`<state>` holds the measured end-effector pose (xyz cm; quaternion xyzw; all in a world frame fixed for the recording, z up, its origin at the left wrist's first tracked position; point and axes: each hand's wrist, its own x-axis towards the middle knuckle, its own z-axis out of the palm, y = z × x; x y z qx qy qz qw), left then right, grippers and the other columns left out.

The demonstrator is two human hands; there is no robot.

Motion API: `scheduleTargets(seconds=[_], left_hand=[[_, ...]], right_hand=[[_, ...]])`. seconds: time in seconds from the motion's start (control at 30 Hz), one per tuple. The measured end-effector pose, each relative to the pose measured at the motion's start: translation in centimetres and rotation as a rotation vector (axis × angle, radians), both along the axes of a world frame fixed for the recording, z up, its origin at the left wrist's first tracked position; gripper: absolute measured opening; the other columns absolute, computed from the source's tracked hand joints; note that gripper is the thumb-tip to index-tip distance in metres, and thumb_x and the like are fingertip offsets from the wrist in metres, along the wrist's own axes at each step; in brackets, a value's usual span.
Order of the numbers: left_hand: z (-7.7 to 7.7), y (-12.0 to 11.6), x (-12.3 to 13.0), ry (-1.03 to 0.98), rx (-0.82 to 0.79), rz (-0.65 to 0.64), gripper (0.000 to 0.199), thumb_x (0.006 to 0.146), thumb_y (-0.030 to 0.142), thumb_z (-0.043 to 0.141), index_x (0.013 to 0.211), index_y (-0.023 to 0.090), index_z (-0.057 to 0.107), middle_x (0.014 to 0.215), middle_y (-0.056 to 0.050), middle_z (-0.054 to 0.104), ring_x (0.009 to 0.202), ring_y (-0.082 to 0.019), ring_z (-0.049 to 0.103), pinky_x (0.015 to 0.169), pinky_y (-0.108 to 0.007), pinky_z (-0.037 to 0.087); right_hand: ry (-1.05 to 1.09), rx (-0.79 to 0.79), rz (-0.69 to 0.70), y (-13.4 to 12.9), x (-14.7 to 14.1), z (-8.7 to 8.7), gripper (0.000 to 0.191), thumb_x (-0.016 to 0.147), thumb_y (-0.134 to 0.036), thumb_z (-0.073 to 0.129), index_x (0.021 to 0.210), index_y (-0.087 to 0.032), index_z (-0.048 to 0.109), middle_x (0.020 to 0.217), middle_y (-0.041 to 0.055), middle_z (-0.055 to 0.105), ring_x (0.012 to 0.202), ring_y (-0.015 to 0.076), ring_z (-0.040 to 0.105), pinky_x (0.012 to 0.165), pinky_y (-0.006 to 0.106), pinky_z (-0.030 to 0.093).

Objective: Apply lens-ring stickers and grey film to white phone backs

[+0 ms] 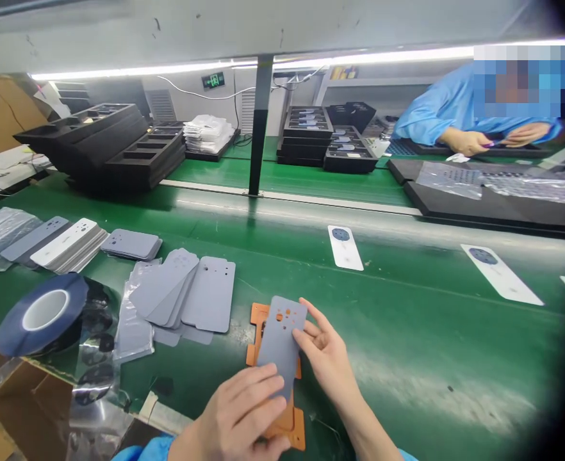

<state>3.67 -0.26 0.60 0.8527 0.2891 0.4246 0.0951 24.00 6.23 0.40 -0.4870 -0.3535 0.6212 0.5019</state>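
Note:
A grey phone back panel with camera holes near its top is tilted above an orange jig, covering much of it. My right hand pinches the panel's upper right edge between thumb and fingers. My left hand grips its lower left part, fingers across the front and thumb low down. Whether the panel touches the jig I cannot tell. Left of the jig lies a fanned pile of grey panels with plastic film sleeves beside it.
A roll of blue film stickers lies at the left edge, its strip hanging toward a cardboard box. Stacked panels stand behind. White panels lie along the green conveyor. Black trays and a co-worker in blue sleeves are beyond.

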Motion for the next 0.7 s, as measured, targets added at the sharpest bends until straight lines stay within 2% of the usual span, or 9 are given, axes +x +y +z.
scheduleTargets(seconds=[0.1,0.23,0.33,0.4,0.53,0.7], left_hand=[[-0.5,-0.1,-0.8,0.186,-0.018,0.064,0.06,0.096,0.044,0.064,0.14,0.005,0.054,0.134,-0.027,0.066,0.14,-0.039,0.052,0.109,-0.055,0.052],[-1.1,-0.5,-1.6,0.366,-0.063,0.059,0.057,0.09,0.042,0.069,0.134,0.007,0.06,0.145,-0.026,0.058,0.147,-0.039,0.044,0.115,-0.058,0.043],[-1.6,-1.3,-1.7,0.399,-0.098,0.037,0.053,0.088,0.039,0.072,0.131,0.01,0.062,0.148,-0.024,0.056,0.147,-0.039,0.043,0.116,-0.058,0.042],[-1.9,-1.8,-1.8,0.414,-0.102,0.037,0.048,0.088,0.032,0.072,0.13,0.012,0.062,0.148,-0.023,0.056,0.147,-0.038,0.044,0.115,-0.057,0.044],[-2.4,-2.4,-1.8,0.426,-0.078,0.055,0.037,0.089,0.018,0.07,0.125,0.013,0.064,0.146,-0.022,0.059,0.145,-0.036,0.047,0.113,-0.057,0.047],[-2.4,-2.6,-1.8,0.344,-0.075,0.109,0.031,0.093,0.021,0.066,0.123,0.012,0.065,0.141,-0.022,0.063,0.144,-0.035,0.049,0.119,-0.059,0.038]], right_hand=[[-0.097,0.044,0.025,-0.2,0.0,0.2,0.077,0.088,-0.049,0.074,0.153,-0.025,0.04,0.11,0.0104,0.076,0.092,0.0224,0.074,0.081,0.035,0.061],[-0.238,0.103,0.083,-0.6,-0.1,0.1,0.062,0.092,-0.045,0.067,0.147,-0.026,0.047,0.104,0.0076,0.073,0.086,0.0189,0.073,0.079,0.033,0.06],[-0.351,0.169,0.176,-0.8,0.1,-0.1,0.052,0.094,-0.035,0.062,0.143,-0.027,0.048,0.111,0.0079,0.072,0.094,0.0199,0.072,0.083,0.034,0.06],[-0.517,0.259,0.217,-0.8,0.3,-0.1,0.044,0.093,-0.026,0.058,0.137,-0.027,0.052,0.111,0.007,0.072,0.094,0.0202,0.071,0.085,0.036,0.059],[-0.825,0.488,0.17,-0.5,0.9,0.1,0.032,0.088,-0.016,0.057,0.118,-0.026,0.058,0.113,0.0071,0.068,0.101,0.0237,0.065,0.089,0.041,0.056],[-0.858,0.594,0.161,-0.2,1.1,0.0,0.033,0.088,-0.014,0.058,0.118,-0.026,0.055,0.129,0.0101,0.061,0.123,0.0263,0.059,0.101,0.044,0.053]])
